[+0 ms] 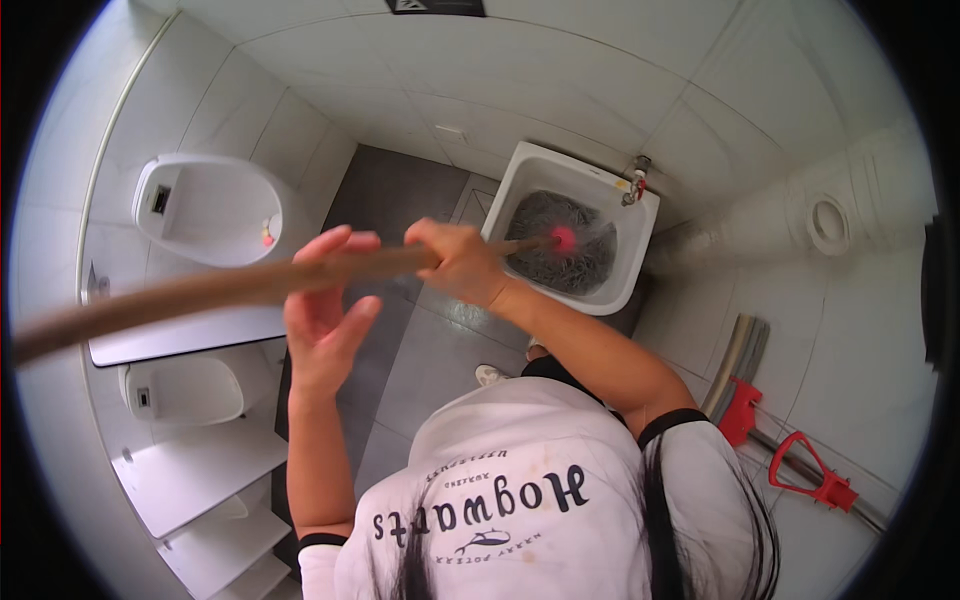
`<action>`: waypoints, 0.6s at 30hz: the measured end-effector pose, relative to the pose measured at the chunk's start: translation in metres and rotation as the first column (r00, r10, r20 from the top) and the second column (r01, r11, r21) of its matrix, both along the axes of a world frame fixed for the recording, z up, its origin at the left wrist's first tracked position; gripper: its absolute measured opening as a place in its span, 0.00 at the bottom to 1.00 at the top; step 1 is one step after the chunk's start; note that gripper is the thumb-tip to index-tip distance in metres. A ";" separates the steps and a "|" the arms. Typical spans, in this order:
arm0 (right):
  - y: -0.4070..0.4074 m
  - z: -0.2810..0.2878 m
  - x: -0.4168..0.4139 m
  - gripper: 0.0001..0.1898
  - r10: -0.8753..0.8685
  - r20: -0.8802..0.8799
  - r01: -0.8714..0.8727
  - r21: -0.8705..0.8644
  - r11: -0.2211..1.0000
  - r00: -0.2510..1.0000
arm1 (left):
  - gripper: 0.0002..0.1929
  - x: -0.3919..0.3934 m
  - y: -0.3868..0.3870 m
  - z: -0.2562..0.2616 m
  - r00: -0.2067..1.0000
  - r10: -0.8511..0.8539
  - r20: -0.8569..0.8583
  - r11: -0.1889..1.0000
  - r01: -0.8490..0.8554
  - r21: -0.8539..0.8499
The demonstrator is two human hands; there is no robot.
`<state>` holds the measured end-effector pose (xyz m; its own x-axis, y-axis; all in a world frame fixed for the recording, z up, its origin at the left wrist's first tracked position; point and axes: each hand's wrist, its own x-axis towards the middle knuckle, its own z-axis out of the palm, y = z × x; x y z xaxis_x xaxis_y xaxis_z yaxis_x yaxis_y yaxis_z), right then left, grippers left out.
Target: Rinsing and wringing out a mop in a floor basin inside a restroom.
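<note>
A long wooden mop handle [217,292] slants across the view, from the far left rim to the mop in the sink. My right hand [461,259] is closed around its lower part. My left hand [326,307] is at the handle further up, fingers apart and palm showing, partly behind the wood; it does not grip. The grey mop head [566,274] of thin strands lies spread in a white mop sink [637,262], with a pink-red socket [562,240] at its middle. Above the sink's back right corner is a metal tap [635,184] with a red part; whether water runs is unclear.
Two white urinals [217,206] [195,390] hang on the left wall, with white partitions [187,330] beside them. At the right, poles and a mop with red plastic fittings [810,472] lean by the tiled wall. A pipe [720,232] runs behind the sink. Grey tiles cover the floor.
</note>
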<state>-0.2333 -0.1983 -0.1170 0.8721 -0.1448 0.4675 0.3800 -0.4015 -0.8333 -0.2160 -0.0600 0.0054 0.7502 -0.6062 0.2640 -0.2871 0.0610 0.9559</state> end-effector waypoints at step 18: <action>-0.020 -0.174 -0.068 0.14 0.219 -0.330 0.394 0.711 -0.583 0.918 | 0.07 -0.056 0.020 0.051 0.989 -0.136 0.061 0.963 0.146 -0.227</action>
